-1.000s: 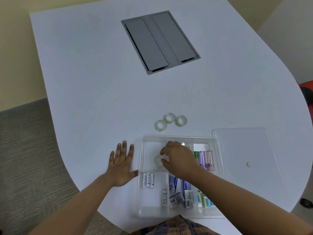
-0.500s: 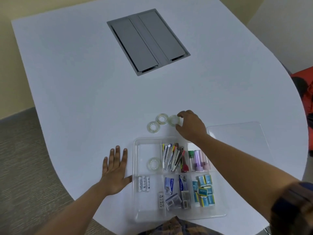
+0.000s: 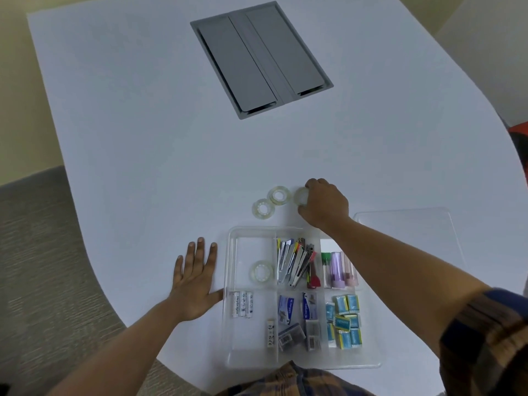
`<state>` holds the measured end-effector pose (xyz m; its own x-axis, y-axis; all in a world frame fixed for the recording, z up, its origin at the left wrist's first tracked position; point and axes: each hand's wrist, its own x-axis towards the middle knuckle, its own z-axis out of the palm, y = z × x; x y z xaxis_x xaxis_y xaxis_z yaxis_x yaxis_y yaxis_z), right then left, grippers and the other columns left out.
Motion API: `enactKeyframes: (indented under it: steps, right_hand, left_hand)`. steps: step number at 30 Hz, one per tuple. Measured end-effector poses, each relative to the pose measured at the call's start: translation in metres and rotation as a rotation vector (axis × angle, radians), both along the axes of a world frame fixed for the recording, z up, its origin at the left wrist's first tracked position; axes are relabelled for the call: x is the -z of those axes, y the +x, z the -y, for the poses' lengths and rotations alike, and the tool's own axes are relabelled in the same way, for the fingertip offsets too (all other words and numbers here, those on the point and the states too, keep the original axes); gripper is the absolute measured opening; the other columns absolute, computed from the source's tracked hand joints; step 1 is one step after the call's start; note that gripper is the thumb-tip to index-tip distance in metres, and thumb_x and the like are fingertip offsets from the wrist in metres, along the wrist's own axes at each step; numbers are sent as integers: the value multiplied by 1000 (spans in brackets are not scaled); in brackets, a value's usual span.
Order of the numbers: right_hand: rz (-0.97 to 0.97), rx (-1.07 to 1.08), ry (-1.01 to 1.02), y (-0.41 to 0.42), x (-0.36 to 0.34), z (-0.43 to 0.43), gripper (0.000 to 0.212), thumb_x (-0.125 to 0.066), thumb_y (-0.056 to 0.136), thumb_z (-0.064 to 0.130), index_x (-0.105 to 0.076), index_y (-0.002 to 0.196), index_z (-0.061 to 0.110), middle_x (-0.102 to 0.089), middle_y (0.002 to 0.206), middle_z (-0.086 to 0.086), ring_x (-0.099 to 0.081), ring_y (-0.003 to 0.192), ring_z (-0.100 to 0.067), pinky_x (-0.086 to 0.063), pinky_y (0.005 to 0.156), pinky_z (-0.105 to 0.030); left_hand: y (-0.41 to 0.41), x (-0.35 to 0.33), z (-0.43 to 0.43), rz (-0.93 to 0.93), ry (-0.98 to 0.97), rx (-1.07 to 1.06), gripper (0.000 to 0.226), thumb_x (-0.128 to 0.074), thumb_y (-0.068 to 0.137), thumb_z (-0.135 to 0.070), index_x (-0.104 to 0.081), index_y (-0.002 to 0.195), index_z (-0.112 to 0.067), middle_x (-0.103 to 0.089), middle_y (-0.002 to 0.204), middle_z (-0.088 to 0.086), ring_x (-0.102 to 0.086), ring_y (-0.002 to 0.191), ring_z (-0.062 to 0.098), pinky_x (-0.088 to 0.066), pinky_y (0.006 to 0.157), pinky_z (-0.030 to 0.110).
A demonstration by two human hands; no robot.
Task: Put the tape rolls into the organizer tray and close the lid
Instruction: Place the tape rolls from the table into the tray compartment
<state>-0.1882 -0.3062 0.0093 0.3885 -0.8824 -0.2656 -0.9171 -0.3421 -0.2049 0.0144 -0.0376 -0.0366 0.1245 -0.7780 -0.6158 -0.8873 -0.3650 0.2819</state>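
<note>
A clear organizer tray (image 3: 232, 281) sits at the table's near edge. One clear tape roll (image 3: 261, 274) lies in its upper-left compartment. Beyond the tray, two tape rolls (image 3: 263, 208) (image 3: 279, 195) lie flat on the table. My right hand (image 3: 324, 206) is closed on a third tape roll (image 3: 300, 196) just to their right; the roll looks tilted up between my fingers. My left hand (image 3: 195, 281) rests flat on the table with fingers apart, its thumb touching the tray's left wall. The clear lid (image 3: 408, 232) lies flat to the right of the tray.
The tray's other compartments hold batteries (image 3: 242, 303), staplers (image 3: 294, 260), glue sticks (image 3: 338, 270) and small boxes (image 3: 344, 320). A grey cable hatch (image 3: 261, 57) is set into the white table further back. The table's curved edge runs close on my left.
My right hand left a tape roll in the tray's upper-left compartment, reached out past the tray and closed on the rightmost roll on the table. My left hand stayed put.
</note>
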Motion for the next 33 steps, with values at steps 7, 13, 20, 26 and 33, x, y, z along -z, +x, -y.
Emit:
enactKeyframes:
  steps: [7, 13, 20, 26, 33]
  right_hand:
    - [348, -87, -21, -9, -42, -45, 21, -68, 78, 33, -60, 95, 26, -63, 104, 5, -57, 90, -18, -47, 68, -32]
    - [222, -424, 72, -2, -40, -117, 27, -69, 78, 27, -70, 105, 21, -63, 124, -2, -58, 105, -25, -50, 79, -36]
    - [-10, -603, 66, 13, -17, -137, 21, -63, 82, 19, -72, 100, 23, -62, 122, -2, -58, 102, -25, -40, 72, -33]
    - [-112, -712, 75, 11, -6, -132, 23, -62, 82, 11, -70, 102, 20, -63, 116, -4, -58, 98, -26, -48, 77, -34]
    - [260, -536, 149, -13, -18, -127, 30, -67, 85, 26, -67, 115, 21, -61, 132, 0, -59, 115, -24, -49, 93, -41]
  left_hand:
    - [1, 3, -1, -15, -13, -5, 106, -38, 79, -76, 38, 137, -29, 53, 141, -2, 47, 131, 16, 34, 103, 36]
    - [1, 2, 0, -8, -3, -2, 106, -39, 81, -74, 42, 135, -32, 56, 138, -3, 50, 129, 15, 30, 106, 40]
    - [0, 3, -1, -10, -19, -8, 106, -38, 81, -74, 40, 136, -29, 56, 138, -2, 49, 129, 16, 30, 106, 40]
    - [0, 7, -2, -9, -42, -19, 106, -39, 82, -73, 39, 137, -26, 55, 138, -1, 50, 129, 16, 30, 106, 40]
    - [0, 10, -4, -29, -87, -35, 105, -40, 83, -72, 39, 137, -27, 55, 139, -3, 49, 130, 16, 29, 107, 40]
